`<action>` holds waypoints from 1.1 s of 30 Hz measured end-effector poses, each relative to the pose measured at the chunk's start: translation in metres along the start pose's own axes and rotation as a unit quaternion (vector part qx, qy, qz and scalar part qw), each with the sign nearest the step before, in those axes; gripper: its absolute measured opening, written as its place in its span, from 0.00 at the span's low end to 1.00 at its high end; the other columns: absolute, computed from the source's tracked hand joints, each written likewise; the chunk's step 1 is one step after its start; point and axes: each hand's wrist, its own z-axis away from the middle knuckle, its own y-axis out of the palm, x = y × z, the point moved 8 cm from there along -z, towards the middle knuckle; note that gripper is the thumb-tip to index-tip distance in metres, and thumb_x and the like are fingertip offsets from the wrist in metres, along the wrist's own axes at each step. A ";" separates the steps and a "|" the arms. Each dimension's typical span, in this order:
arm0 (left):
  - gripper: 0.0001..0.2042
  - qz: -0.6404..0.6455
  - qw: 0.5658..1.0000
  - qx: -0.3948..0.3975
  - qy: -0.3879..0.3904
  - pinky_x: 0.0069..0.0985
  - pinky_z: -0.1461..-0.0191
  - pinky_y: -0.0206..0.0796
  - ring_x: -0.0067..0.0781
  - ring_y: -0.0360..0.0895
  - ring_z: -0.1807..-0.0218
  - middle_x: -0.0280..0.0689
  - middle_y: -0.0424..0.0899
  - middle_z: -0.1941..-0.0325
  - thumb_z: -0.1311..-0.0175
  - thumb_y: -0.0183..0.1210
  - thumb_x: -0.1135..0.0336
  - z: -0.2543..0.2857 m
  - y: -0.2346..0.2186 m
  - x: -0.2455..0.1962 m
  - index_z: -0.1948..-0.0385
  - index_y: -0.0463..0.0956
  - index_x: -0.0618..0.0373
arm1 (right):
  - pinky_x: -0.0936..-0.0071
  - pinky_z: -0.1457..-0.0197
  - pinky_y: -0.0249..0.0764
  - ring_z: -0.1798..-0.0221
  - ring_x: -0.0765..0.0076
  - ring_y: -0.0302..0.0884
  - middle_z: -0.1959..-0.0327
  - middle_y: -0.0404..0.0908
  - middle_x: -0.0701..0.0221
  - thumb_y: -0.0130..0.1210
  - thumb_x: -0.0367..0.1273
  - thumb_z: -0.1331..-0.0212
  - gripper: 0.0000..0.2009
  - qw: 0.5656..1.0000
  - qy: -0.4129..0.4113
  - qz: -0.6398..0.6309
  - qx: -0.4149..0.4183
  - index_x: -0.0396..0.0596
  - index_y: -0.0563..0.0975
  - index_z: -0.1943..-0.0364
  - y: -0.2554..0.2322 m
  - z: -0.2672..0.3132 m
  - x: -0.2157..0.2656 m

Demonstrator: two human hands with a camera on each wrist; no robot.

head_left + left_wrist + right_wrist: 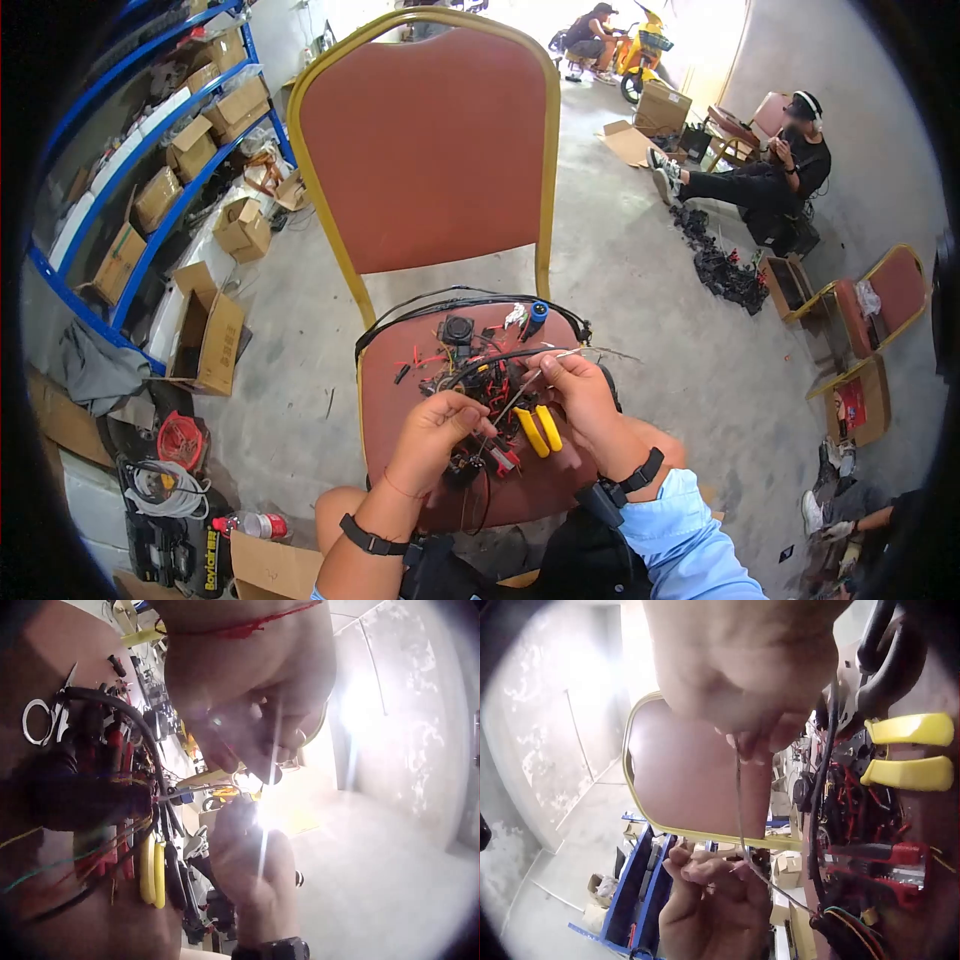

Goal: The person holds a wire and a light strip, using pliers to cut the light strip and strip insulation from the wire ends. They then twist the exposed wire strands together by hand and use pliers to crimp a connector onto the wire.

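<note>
My right hand (pixel 582 392) pinches a thin pale wire (pixel 740 802) between thumb and fingers, over the chair seat (pixel 400 350). From there the wire slants down to the end of a dark cable (pixel 815 877), where coloured strands spread out. Thumb and fingertips of my left hand (pixel 435 430) come together on the wire, lower down. Yellow-handled pliers (pixel 540 430) lie on the seat just below the right hand. A red-and-grey tool (pixel 885 862) lies close to the cable, and scissors (pixel 46 720) show in the left wrist view.
A heap of wire scraps (pixel 480 375), a blue plug (pixel 538 312) and a black cable loop (pixel 450 300) share the seat. Blue shelving (pixel 110 230) with cardboard boxes stands left. A seated person (pixel 790 160) is at right, near a pile of black scraps (pixel 725 265).
</note>
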 end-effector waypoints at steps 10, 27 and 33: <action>0.07 -0.046 0.998 0.018 -0.030 0.26 0.56 0.72 0.28 0.80 0.65 0.37 0.83 0.67 0.30 0.59 0.68 0.004 0.002 0.002 0.62 0.78 0.62 | 0.78 0.63 0.73 0.66 0.76 0.79 0.65 0.86 0.68 0.53 0.34 0.28 0.11 0.997 -0.039 0.036 -0.053 0.40 0.81 0.56 -0.021 -0.010 0.009; 0.08 0.014 1.000 -0.022 -0.014 0.25 0.49 0.73 0.27 0.82 0.57 0.38 0.85 0.61 0.29 0.60 0.66 0.006 0.006 -0.015 0.63 0.80 0.62 | 0.79 0.68 0.71 0.71 0.79 0.77 0.64 0.85 0.71 0.52 0.39 0.27 0.14 0.990 -0.045 0.111 -0.074 0.41 0.80 0.53 -0.017 -0.011 0.019; 0.11 -0.017 0.995 -0.084 0.056 0.24 0.46 0.72 0.26 0.81 0.54 0.38 0.86 0.58 0.29 0.61 0.64 0.002 -0.007 -0.022 0.57 0.81 0.64 | 0.67 0.62 0.77 0.65 0.67 0.85 0.74 0.84 0.61 0.55 0.48 0.31 0.21 0.806 -0.022 0.584 -0.098 0.41 0.84 0.64 -0.016 0.012 0.033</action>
